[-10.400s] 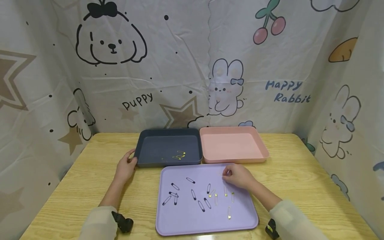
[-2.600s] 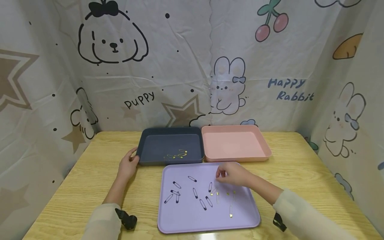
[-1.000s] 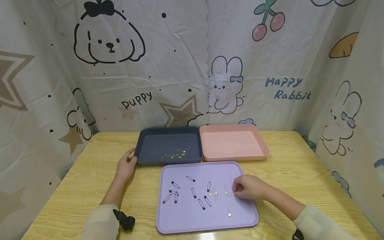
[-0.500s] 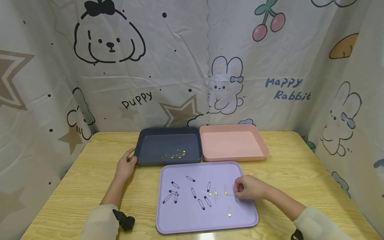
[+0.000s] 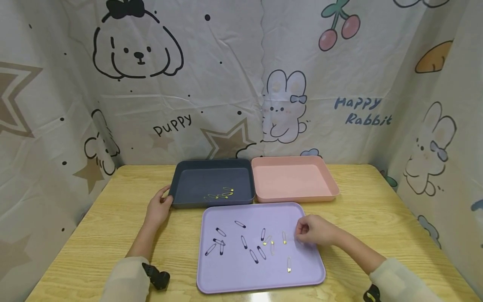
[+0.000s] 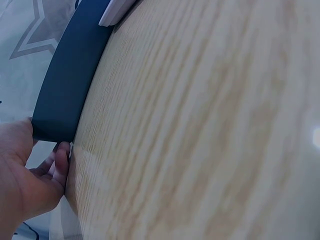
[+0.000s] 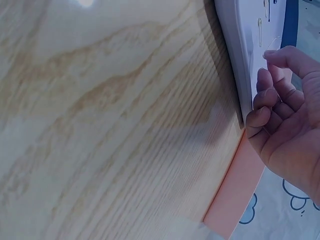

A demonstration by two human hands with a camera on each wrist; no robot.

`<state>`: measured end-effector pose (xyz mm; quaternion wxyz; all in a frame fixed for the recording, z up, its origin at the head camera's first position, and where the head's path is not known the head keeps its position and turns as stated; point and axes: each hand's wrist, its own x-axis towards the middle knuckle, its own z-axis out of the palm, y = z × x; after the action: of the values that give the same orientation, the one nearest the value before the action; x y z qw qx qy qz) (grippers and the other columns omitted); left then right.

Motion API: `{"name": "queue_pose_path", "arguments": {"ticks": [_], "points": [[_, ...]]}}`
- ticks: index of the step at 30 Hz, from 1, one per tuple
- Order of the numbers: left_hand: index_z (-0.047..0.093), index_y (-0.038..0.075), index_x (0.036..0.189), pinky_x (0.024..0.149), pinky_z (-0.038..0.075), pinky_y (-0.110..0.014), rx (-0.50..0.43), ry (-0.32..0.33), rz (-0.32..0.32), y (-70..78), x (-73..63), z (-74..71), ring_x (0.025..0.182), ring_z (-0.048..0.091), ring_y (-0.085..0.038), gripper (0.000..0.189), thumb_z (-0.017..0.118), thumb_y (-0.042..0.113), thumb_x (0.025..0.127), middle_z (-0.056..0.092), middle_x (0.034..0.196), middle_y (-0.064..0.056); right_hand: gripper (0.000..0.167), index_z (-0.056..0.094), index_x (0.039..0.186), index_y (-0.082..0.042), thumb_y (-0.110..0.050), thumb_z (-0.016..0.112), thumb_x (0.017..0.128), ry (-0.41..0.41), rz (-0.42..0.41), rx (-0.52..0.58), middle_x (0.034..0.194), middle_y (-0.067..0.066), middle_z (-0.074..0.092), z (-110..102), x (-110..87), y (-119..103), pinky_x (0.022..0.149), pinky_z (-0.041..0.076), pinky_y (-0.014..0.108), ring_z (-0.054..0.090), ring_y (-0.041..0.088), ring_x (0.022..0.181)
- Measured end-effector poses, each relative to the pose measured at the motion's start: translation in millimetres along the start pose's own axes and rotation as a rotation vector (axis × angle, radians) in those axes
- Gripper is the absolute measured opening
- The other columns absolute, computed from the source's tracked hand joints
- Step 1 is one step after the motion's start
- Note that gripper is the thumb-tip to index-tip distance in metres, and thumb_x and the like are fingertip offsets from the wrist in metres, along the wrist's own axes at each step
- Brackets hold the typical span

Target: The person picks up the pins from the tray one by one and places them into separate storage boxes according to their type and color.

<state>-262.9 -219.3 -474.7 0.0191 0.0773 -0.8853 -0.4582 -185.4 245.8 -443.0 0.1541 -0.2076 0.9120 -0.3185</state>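
My right hand [image 5: 316,230] is just over the right side of the lilac tray [image 5: 260,281], thumb and index finger pinching a gold safety pin [image 7: 273,41], mostly hidden in the head view. On that tray lie several gold safety pins [image 5: 289,265] at the right and several black-headed safety pins [image 5: 253,256] across the middle and left. My left hand [image 5: 157,210] grips the near left corner of the dark blue tray [image 5: 211,178]; in the left wrist view its thumb and curled fingers meet the corner. Several gold safety pins [image 5: 227,194] lie inside the dark blue tray.
A pink tray [image 5: 294,178] stands right beside the dark blue one, behind the lilac tray. All three sit on a wooden table [image 5: 362,201]. A printed cloth curtain [image 5: 234,84] hangs behind and on both sides.
Since ten seconds ago, more gold pins lie in the dark blue tray and fewer on the lilac one. In the last second the right hand has lifted a pin slightly. The left hand keeps its hold.
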Motion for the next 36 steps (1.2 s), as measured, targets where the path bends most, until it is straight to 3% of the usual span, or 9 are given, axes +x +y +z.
{"name": "queue_pose_path", "arguments": {"ticks": [14,26,36], "points": [[0.036,0.015,0.145,0.07,0.041,-0.024,-0.022,-0.005,-0.009,0.4,0.3,-0.8,0.081,0.053,-0.012,0.048,0.038,0.022,0.097,0.059,0.105,-0.014,0.007,0.06,0.077,-0.009,-0.011,0.066,0.079,0.049,0.02,-0.007,0.068,-0.003,0.054,-9,15.1,-5,0.053,0.042,0.021,0.048,0.008,0.06],[0.037,0.014,0.144,0.07,0.042,-0.023,-0.02,0.011,-0.009,-0.6,-0.9,0.0,0.077,0.055,-0.009,0.048,0.039,0.021,0.096,0.06,0.104,-0.015,0.004,0.063,0.077,-0.004,-0.008,0.064,0.078,0.128,0.019,0.049,0.069,-0.001,0.054,-16,29.6,-11,0.052,0.04,0.02,0.047,0.009,0.061],[0.037,0.015,0.144,0.07,0.041,-0.023,-0.015,0.012,-0.001,-1.9,0.9,0.8,0.08,0.055,-0.011,0.047,0.039,0.022,0.097,0.06,0.105,-0.014,0.005,0.063,0.077,-0.006,-0.011,0.065,0.078,0.178,0.07,0.052,0.068,-0.002,0.053,-20,48.3,-21,0.055,0.039,0.021,0.047,0.012,0.063]]}}
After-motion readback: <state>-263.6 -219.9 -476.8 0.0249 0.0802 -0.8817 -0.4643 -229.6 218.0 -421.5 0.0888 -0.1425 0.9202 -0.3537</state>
